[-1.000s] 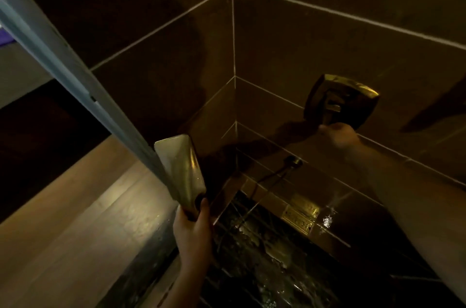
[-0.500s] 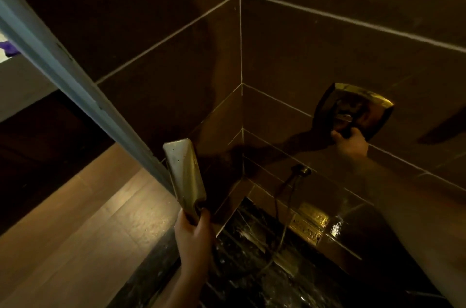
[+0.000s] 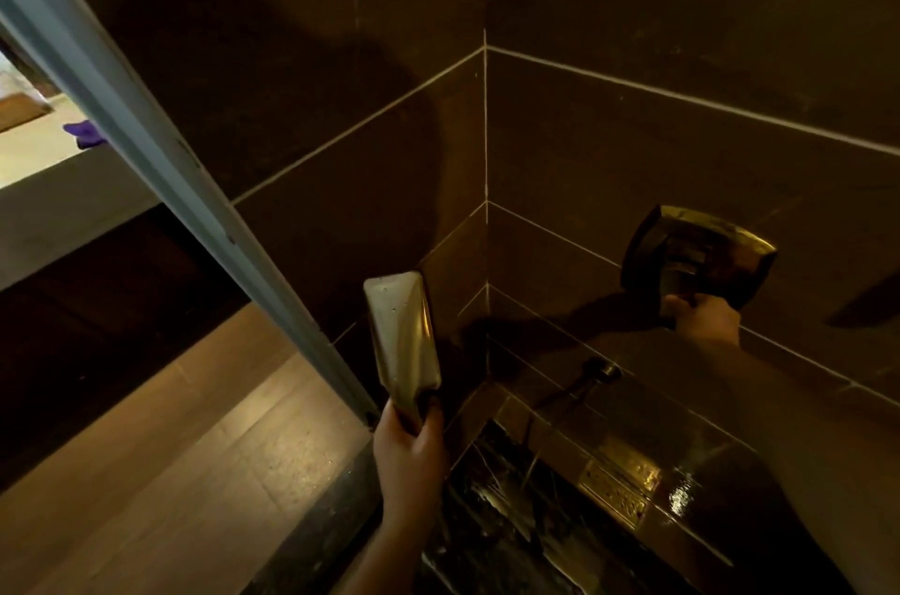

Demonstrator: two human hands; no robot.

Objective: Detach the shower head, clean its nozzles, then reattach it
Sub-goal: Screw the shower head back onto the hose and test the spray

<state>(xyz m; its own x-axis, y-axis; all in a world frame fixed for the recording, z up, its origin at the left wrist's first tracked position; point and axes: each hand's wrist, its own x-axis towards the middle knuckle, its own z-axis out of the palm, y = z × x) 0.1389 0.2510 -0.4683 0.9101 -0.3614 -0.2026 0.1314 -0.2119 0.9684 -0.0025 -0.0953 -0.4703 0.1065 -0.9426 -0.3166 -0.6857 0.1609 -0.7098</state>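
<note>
My left hand (image 3: 409,458) grips the handle of a flat, rectangular metal shower head (image 3: 402,341), held upright near the corner of the dark tiled walls. Its wet face points towards me. My right hand (image 3: 706,317) reaches out to the right wall and grips the lever at the lower edge of a square metal shower valve plate (image 3: 701,258). A dark hose (image 3: 560,394) runs down from a wall outlet (image 3: 601,370) below the valve; its lower run is lost in the dark.
A grey glass-door frame (image 3: 146,165) slants across the left. A wooden floor (image 3: 170,472) lies outside it, and a wet dark marble shower floor (image 3: 511,531) with a metal drain cover (image 3: 618,492) lies below. A purple item (image 3: 87,134) sits on a ledge at far left.
The view has tilted down and left, so the valve and both hands sit lower in frame. My right hand has closed on the valve lever. The shower head stays upright in my left hand.
</note>
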